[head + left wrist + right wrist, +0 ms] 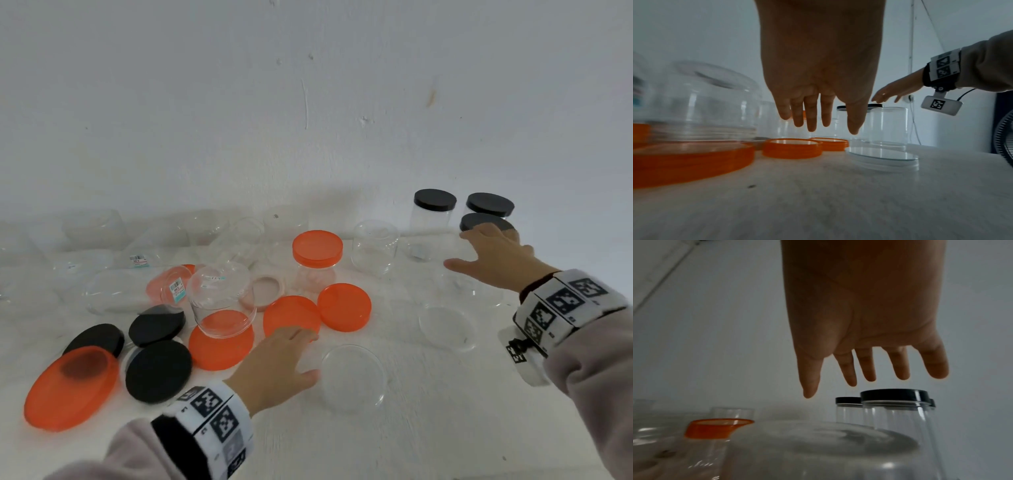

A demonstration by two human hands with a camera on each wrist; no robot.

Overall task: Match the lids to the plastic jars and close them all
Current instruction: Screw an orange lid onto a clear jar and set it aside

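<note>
Left hand (274, 363) released, fingers straight and spread, hovering just above white desk (428, 428), holding nothing; fingertips over near edge of orange lid (291, 317), thumb toward clear lid (354, 377) lying flat just right of it. Left wrist view: fingers (811, 116) hanging straight, clear of desk, above two orange lids and clear lid (882, 158). Right hand (493, 260) released too, fingers splayed, grasping nothing, held over black-lidded jar (486, 222) at far right; contact not confirmed from head view. Right wrist view: fingers (867, 368) apart from black lid (895, 395), visible gap beneath. Two more clear jars closed with black lids behind: one (433, 212) to left, one (489, 205) at back. Orange-lidded jar (317, 260) upright, closed, mid-desk. Open clear jar (375, 251) between it and black-lidded group. Second loose orange lid (344, 306) beside first. Clear jar (222, 298) mouth-down on large orange lid (221, 346). Three loose black lids (157, 371) at left, partly overlapping. Large orange oval lid (72, 387) at near left, overlapping one black lid. Second clear lid (447, 327) flat on desk below right hand. Several further clear jars along back wall, blurred, count not readable
</note>
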